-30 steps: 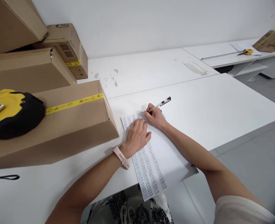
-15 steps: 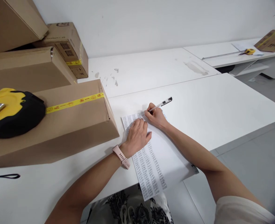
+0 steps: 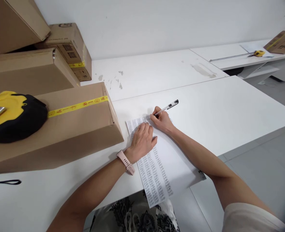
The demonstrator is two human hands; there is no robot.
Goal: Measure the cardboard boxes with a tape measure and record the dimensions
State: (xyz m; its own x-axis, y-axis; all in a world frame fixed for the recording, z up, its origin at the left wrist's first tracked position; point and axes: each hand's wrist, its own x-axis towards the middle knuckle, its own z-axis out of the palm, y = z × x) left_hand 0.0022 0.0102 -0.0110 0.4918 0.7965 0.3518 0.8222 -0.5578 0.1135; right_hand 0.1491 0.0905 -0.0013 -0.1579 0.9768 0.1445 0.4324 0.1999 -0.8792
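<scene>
A sheet of paper (image 3: 178,166) with several columns of small handwriting lies at the table's front edge, its lower corner hanging over. My left hand (image 3: 143,140) rests flat on its written part, fingers extended and close together; a pink watch strap (image 3: 126,162) circles that wrist. Near the sheet's top, my right hand (image 3: 163,120) pinches a pen (image 3: 167,107) with a clear barrel and black end. The pen leans up to the right. Its tip is hidden by my fingers, so contact with the paper cannot be seen.
A taped cardboard box (image 3: 79,129) stands left of the paper, with a yellow-black tape measure (image 3: 16,117) on it. More boxes (image 3: 60,48) are stacked behind. A black cord loop (image 3: 11,182) lies front left. Another tape measure (image 3: 259,53) and a box (image 3: 281,42) sit far right.
The pen's upper end has shifted very slightly, with a tiny movement of my right hand. My left hand and the paper stay in place.
</scene>
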